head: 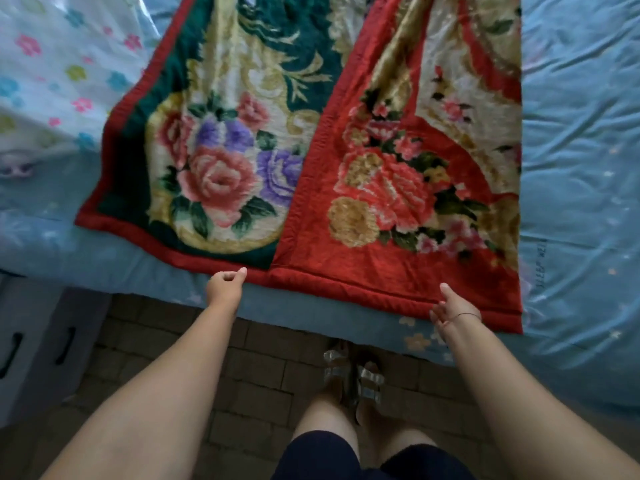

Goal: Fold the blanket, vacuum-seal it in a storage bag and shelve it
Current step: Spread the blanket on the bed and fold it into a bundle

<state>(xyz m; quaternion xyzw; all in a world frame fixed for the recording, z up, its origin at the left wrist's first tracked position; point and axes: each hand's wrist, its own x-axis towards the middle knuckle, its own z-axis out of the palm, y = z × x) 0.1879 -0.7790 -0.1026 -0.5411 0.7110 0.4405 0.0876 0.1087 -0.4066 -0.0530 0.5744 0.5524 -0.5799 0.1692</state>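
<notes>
1 blanket [346,161] on 1 bed [581,168]. L hand [225,285] loosely curled, empty, at hem; R hand [452,308] fingers spread, empty.

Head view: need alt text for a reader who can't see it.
The left hand and right hand reach to the near red hem of a floral blanket spread on a blue-sheeted bed, neither plainly gripping it. A red-faced flap lies over the blanket's green-faced part; a flower-printed plastic bag lies to the left.

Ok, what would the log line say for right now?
blanket: part-folded on bed | left hand: loosely curled by near hem | right hand: open at near hem
</notes>
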